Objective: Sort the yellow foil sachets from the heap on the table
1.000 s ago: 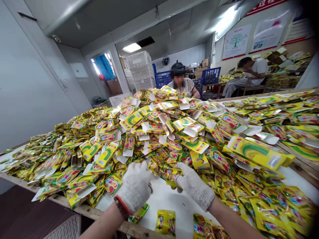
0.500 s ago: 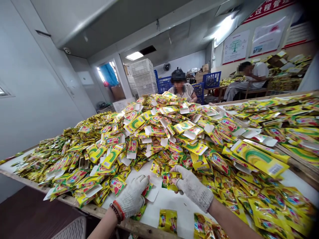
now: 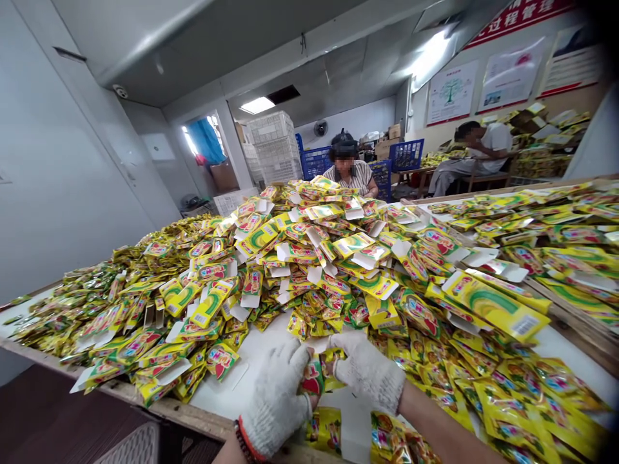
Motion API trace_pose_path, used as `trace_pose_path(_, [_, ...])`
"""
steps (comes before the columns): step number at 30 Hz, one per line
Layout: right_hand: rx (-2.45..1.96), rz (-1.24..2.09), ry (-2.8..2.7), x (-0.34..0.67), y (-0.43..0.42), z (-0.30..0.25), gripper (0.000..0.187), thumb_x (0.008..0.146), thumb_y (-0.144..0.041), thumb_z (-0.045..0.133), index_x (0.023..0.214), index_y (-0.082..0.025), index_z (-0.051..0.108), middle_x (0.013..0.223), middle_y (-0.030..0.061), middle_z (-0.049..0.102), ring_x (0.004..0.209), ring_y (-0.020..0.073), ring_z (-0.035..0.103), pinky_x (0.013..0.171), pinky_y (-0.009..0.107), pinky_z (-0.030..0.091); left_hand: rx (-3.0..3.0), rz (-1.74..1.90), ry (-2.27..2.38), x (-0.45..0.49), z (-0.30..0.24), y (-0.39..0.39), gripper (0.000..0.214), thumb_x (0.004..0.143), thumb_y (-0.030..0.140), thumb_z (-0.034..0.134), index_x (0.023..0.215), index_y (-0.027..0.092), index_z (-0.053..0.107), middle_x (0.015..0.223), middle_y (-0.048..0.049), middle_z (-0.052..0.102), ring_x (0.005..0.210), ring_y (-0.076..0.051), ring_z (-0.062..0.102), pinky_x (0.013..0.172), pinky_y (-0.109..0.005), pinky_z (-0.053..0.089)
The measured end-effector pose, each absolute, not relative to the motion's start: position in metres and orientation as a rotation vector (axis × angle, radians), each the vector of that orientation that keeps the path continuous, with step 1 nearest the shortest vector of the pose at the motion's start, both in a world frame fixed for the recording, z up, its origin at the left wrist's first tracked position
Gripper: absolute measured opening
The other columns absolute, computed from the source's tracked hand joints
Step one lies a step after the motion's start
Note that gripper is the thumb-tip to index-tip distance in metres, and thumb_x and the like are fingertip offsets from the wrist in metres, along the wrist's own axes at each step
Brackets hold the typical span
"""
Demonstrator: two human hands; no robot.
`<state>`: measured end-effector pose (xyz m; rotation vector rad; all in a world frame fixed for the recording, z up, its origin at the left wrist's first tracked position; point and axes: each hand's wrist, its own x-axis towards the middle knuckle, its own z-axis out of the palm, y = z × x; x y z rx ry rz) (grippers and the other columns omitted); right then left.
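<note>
Around a white table top, as seen from the head: pale walls, a wall fan, stacked white crates and a blue basket. To the right, posters above a seated person. Beyond the pile, partly hidden by it, a co-worker in a striped top.

Heaped over the middle of the table, a pile of yellow cartons, many with white flaps open. Spread at right, loose yellow sachets.

Low in the centre, gripped in the gloved left hand, a green-and-red carton. Closed round a yellow sachet, the gloved right hand. Close beside each other, carton and sachet; impossible to tell whether touching. Near the table's front edge, just below the hands, another sachet, lying flat.
</note>
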<state>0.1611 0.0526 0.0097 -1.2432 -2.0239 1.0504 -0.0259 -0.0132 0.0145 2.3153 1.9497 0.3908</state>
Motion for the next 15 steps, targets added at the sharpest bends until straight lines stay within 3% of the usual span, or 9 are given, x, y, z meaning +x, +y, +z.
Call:
trace_pose_path(3, [-1.273, 0.907, -2.041, 0.159, 0.052, 0.01, 0.01, 0.067, -0.021, 0.065, 0.077, -0.019, 0.064, 0.07, 0.0008, 0.057, 0.07, 0.0171, 0.051, 0.063, 0.027, 0.039, 2.312, 0.356, 1.993, -0.018, 0.013, -0.012, 0.046, 0.07, 0.027, 0.062, 0.116, 0.026, 0.059, 0.122, -0.0078, 0.061, 0.11, -0.029, 0.055, 0.095, -0.038, 0.04])
trace_pose_path(6, [-1.312, 0.947, -1.911, 0.159, 0.049, 0.015, 0.017, 0.07, -0.022, 0.065, 0.087, -0.018, 0.063, 0.072, -0.0001, 0.057, 0.067, 0.0157, 0.049, 0.062, 0.026, 0.039, 2.285, 0.401, 2.075, -0.014, 0.016, -0.009, 0.044, 0.074, 0.028, 0.06, 0.117, 0.022, 0.059, 0.124, -0.0102, 0.06, 0.11, -0.03, 0.054, 0.094, -0.039, 0.041])
trace_pose_path(9, [-1.297, 0.911, -1.893, 0.158, 0.047, 0.019, 0.005, 0.074, -0.021, 0.061, 0.077, -0.018, 0.063, 0.066, -0.0003, 0.057, 0.064, 0.0148, 0.047, 0.062, 0.027, 0.038, 2.337, 0.434, 2.073, -0.009, 0.023, -0.006, 0.045, 0.073, 0.024, 0.06, 0.118, 0.02, 0.06, 0.123, -0.0101, 0.061, 0.11, -0.029, 0.054, 0.095, -0.04, 0.042])
trace_pose_path(11, [-1.25, 0.888, -1.907, 0.156, 0.047, 0.02, 0.008, 0.074, -0.016, 0.058, 0.07, -0.017, 0.064, 0.067, 0.0016, 0.06, 0.067, 0.0151, 0.05, 0.064, 0.027, 0.04, 2.384, 0.455, 2.045, -0.005, 0.027, -0.005, 0.045, 0.073, 0.021, 0.059, 0.118, 0.021, 0.06, 0.122, -0.0086, 0.062, 0.11, -0.028, 0.054, 0.096, -0.04, 0.042])
trace_pose_path(15, [-1.182, 1.113, -1.857, 0.156, 0.048, 0.023, 0.018, 0.078, -0.016, 0.051, 0.079, -0.016, 0.069, 0.066, 0.0004, 0.064, 0.054, 0.01, 0.052, 0.052, 0.021, 0.04, 2.445, 0.472, 2.052, -0.004, 0.033, 0.0, 0.046, 0.07, 0.018, 0.059, 0.116, 0.02, 0.061, 0.123, -0.0092, 0.061, 0.114, -0.029, 0.054, 0.098, -0.043, 0.043])
